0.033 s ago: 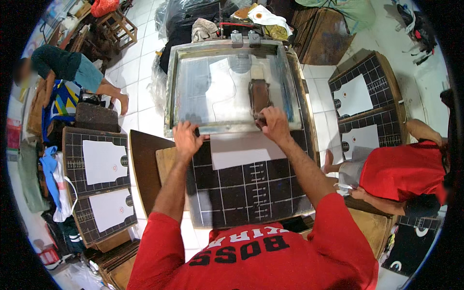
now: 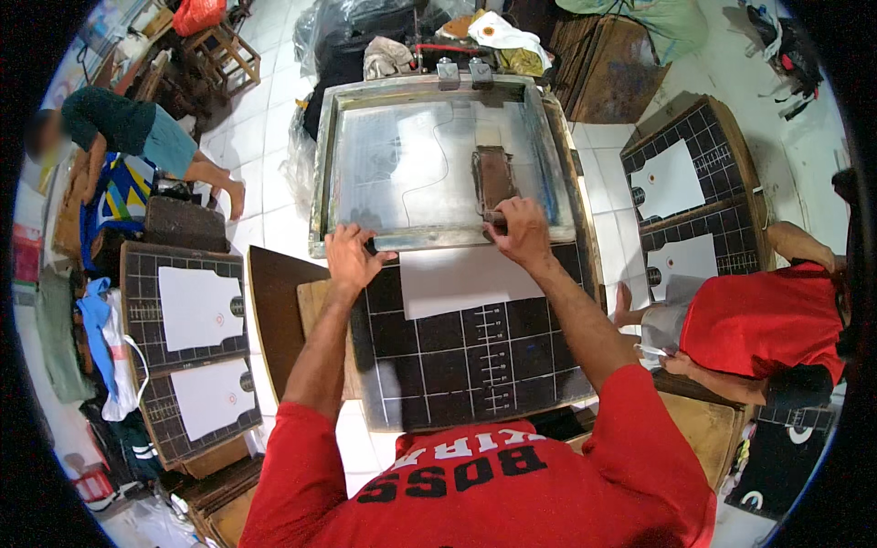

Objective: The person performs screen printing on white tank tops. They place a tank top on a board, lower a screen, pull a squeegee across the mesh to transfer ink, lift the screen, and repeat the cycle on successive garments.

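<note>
A screen-printing frame (image 2: pixel 326 173) with a pale metal rim and translucent mesh lies over the far part of the black gridded board (image 2: pixel 438 370) before me. My left hand (image 2: pixel 354 254) is closed on the near left corner of its rim, next to a small black piece. Inside the near right part of the frame, my right hand (image 2: pixel 521 230) grips a small squeegee (image 2: pixel 494 217), partly hidden by the fingers. Dark brown ink (image 2: pixel 494 173) lies on the mesh just beyond it. From under the near rim shows a white fabric piece (image 2: pixel 466 285) on the board.
Gridded boards bearing white cut pieces stand at left (image 2: pixel 144 306) and right (image 2: pixel 722 173). A person in a red shirt (image 2: pixel 763 324) is close on the right; another in dark clothes (image 2: pixel 114 119) bends at far left. Rags (image 2: pixel 388 57) lie behind the frame, near two metal hinges (image 2: pixel 448 73).
The frame's near rim and my left hand have shifted slightly away from me. My right hand has moved a little farther with the squeegee, which looks tilted differently.
</note>
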Action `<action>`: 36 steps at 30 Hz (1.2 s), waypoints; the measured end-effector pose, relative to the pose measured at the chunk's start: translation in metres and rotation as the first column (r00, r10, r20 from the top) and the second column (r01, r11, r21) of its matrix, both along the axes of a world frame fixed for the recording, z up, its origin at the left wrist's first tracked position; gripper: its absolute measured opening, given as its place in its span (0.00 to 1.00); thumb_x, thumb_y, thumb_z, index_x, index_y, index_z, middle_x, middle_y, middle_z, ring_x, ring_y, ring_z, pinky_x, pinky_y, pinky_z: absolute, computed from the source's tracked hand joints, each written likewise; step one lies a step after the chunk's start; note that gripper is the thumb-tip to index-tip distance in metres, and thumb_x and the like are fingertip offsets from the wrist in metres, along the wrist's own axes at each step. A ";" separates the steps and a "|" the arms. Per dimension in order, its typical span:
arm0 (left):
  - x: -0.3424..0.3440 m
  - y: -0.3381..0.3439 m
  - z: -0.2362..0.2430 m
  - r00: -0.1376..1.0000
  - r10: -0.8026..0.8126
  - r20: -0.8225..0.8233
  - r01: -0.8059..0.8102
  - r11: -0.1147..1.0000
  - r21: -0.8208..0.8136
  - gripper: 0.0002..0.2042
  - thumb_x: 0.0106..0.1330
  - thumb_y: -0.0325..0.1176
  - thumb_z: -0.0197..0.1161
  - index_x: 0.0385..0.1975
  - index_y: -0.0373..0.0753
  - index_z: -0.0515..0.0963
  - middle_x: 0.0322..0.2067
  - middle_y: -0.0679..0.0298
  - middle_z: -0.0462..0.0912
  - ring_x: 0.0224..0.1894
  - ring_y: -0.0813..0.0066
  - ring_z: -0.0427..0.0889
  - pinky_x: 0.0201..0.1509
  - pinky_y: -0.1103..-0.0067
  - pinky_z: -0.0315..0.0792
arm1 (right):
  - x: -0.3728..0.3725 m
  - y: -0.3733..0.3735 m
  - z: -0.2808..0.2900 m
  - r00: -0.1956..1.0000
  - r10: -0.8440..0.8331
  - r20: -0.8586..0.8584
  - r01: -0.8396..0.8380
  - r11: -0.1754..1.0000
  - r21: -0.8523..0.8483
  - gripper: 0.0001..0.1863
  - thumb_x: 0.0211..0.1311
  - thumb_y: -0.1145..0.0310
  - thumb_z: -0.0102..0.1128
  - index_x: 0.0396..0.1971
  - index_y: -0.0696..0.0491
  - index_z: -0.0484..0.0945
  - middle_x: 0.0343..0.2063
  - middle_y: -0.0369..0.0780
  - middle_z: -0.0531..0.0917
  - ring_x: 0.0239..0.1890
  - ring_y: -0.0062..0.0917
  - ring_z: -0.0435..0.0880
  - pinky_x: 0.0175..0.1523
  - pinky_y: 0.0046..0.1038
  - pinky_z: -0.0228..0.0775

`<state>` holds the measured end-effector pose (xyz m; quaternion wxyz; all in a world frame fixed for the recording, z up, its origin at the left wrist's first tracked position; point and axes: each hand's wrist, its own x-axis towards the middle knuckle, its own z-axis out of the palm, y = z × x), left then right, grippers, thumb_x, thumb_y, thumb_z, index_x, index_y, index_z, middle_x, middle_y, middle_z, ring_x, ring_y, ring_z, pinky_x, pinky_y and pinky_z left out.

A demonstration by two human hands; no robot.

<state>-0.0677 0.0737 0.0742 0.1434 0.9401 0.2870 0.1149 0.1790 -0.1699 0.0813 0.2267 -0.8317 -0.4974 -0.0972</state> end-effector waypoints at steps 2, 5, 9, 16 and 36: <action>0.002 0.017 0.046 0.999 -0.023 0.041 0.023 1.000 0.003 0.32 0.43 0.57 0.82 0.42 0.38 0.88 0.42 0.58 0.82 0.49 0.58 0.75 0.55 0.62 0.64 | 0.003 0.008 0.037 0.992 -0.017 0.123 -0.006 0.983 0.185 0.16 0.58 0.56 0.71 0.35 0.53 0.80 0.33 0.43 0.80 0.40 0.41 0.79 0.45 0.44 0.71; 0.012 0.044 0.126 0.950 -0.179 0.256 0.127 0.970 0.206 0.35 0.43 0.67 0.77 0.35 0.38 0.89 0.32 0.62 0.83 0.43 0.62 0.79 0.57 0.63 0.65 | 0.027 0.027 0.108 0.964 -0.103 0.247 0.040 0.968 0.247 0.19 0.58 0.50 0.72 0.26 0.51 0.81 0.26 0.41 0.82 0.33 0.41 0.82 0.42 0.42 0.74; 0.004 0.066 0.179 0.857 -0.242 0.456 -0.047 0.843 0.536 0.30 0.54 0.52 0.79 0.51 0.37 0.84 0.54 0.55 0.84 0.57 0.56 0.78 0.60 0.62 0.68 | 0.057 0.060 0.181 0.939 -0.170 0.299 0.044 0.921 0.387 0.20 0.58 0.48 0.71 0.23 0.51 0.82 0.24 0.41 0.83 0.32 0.41 0.85 0.37 0.44 0.76; -0.204 0.118 0.002 0.665 0.535 0.521 -0.570 0.815 -0.109 0.30 0.72 0.44 0.66 0.63 0.25 0.72 0.59 0.36 0.77 0.62 0.41 0.75 0.67 0.60 0.67 | 0.092 0.085 0.236 0.899 -0.407 0.162 0.381 0.909 0.168 0.31 0.60 0.36 0.62 0.47 0.49 0.88 0.42 0.46 0.90 0.45 0.43 0.89 0.53 0.42 0.79; -0.425 0.020 -0.111 0.461 0.886 0.053 -0.342 0.233 -0.910 0.18 0.72 0.44 0.67 0.50 0.35 0.87 0.46 0.56 0.90 0.47 0.75 0.86 0.49 0.74 0.78 | 0.189 0.116 0.286 0.875 -0.453 0.171 0.459 0.888 0.003 0.41 0.71 0.34 0.51 0.63 0.58 0.77 0.62 0.52 0.78 0.63 0.47 0.77 0.67 0.47 0.68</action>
